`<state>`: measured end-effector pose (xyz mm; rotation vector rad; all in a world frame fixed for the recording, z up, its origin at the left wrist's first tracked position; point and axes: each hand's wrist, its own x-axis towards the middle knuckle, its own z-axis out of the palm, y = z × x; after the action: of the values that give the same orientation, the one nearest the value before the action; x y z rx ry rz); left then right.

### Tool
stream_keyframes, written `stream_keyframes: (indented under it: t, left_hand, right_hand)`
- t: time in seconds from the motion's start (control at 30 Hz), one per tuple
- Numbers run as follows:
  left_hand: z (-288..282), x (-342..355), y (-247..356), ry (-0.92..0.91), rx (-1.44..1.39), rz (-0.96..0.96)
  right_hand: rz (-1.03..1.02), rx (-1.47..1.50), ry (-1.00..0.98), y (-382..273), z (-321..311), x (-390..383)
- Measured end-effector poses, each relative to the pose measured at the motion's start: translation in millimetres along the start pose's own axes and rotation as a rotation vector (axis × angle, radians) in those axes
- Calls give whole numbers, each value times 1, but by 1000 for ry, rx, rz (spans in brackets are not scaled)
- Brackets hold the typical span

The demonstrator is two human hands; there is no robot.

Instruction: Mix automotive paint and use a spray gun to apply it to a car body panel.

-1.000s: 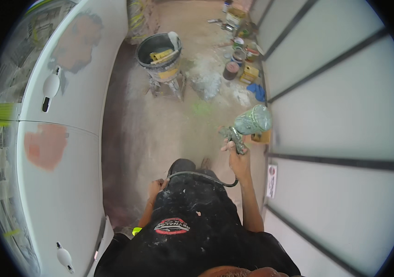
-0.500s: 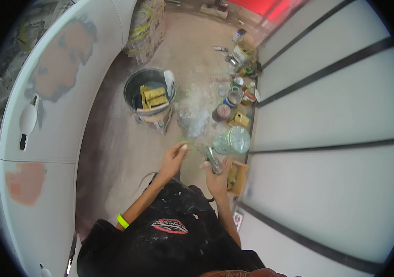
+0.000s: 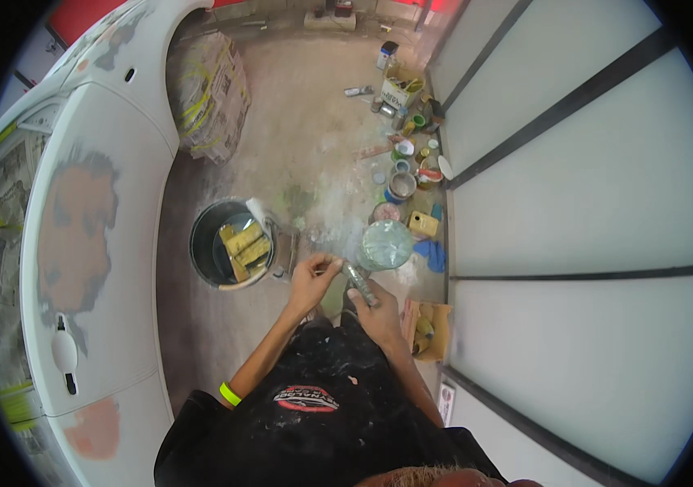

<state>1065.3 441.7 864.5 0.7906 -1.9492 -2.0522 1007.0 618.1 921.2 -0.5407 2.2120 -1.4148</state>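
Wrapped in my right hand (image 3: 377, 315) is a slim, paint-crusted hand tool (image 3: 358, 282), grey-green and speckled; its exact kind is unclear. Its far end points up and left, close to my left hand (image 3: 311, 284). The left fingers are pinched together at that end; whether they grip the tool's tip or some small thing, I cannot make out. Just beyond the tool stands a round tub (image 3: 387, 245) with a pale green, smeared top.
A white car body (image 3: 115, 268) with filler patches (image 3: 78, 243) lines the left. Beside it a dark bucket (image 3: 198, 252) holds water and yellow blocks (image 3: 246, 243). Paint cans (image 3: 401, 186), a blue glove (image 3: 431, 256) and a cardboard box (image 3: 439, 331) sit along the panelled wall (image 3: 557, 203).
My view has shifted, so the bucket and tub appear further left and more of the car's far end shows. My left hand has come closer to the tool in my right hand.
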Motion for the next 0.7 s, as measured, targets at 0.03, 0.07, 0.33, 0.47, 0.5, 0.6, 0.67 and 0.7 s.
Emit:
stream_keyframes:
  t: [0.03, 0.07, 0.33, 0.47, 0.5, 0.6, 0.67, 0.7]
  left_hand:
    - [4, 13, 3, 35, -26, 15]
    - [9, 28, 7, 72, -52, 30]
    - [37, 126, 58, 273, 40, 16]
    - [47, 166, 57, 402, 53, 64]
    - [46, 176, 54, 425, 53, 57]
    - [43, 202, 66, 481, 110, -23]
    - [35, 225, 63, 501, 172, -45]
    - [32, 233, 61, 509, 169, -56]
  right_hand:
    - [-49, 13, -7, 2, -4, 18]
    - [-99, 25, -16, 5, -10, 37]
    - [-190, -43, -206, -15, -64, 167]
    - [-92, 11, -346, -17, -72, 219]
    - [-108, -9, -353, -17, -71, 231]
    - [-154, -40, -377, -24, -70, 270]
    - [-186, -54, -389, -26, -66, 293]
    - [-184, -40, -390, -24, -61, 303]
